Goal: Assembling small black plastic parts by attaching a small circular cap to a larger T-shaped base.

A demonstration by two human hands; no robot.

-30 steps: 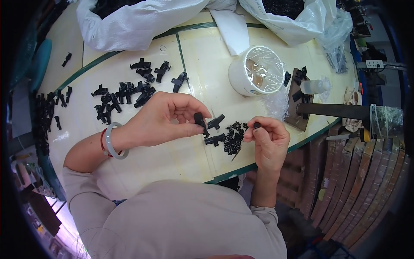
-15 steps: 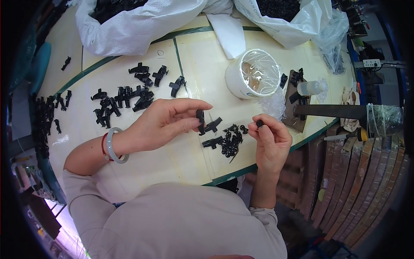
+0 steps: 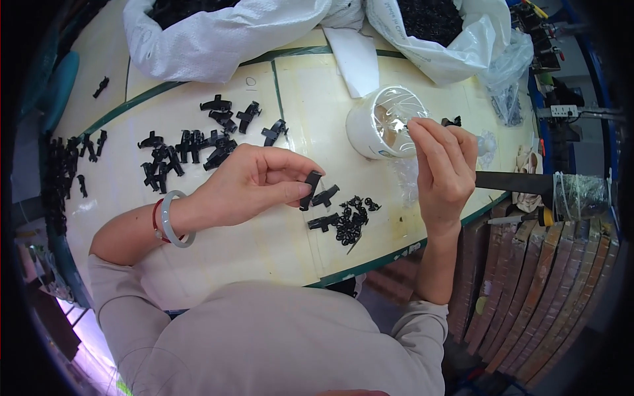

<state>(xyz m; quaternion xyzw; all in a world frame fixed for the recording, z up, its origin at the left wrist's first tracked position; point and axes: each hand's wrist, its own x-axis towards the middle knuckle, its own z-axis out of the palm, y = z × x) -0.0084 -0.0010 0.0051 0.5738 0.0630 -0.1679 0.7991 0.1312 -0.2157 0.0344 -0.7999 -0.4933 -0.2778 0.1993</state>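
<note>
Work table (image 3: pixel 198 264), pale yellow top with green tape lines: carries everything listed below. White woven sacks (image 3: pixel 218 33) at the far edge, both showing black parts inside. White tub (image 3: pixel 380 125) lined with clear film, right of centre; it seems to hold small pieces, though the contents cannot be made out. Left hand (image 3: pixel 254 181), palm down near the table's middle, thumb and fingers closed on one black plastic clip (image 3: pixel 310 189) held roughly upright just above the surface. Right hand (image 3: pixel 446 165), raised at the tub's rim, fingertips pinched together; whether they carry a piece cannot be told. Finished-looking black clips (image 3: pixel 191 148), scattered heap left of the hand. Loose clips (image 3: pixel 325 208), two or so, lying just beside the held one. Small black rings (image 3: pixel 350 224), little pile near the front edge. Handling note, as a judgement: keep the held clip steady and its open end turned toward the right hand, so a small piece brought over seats squarely without fumbling.
</note>
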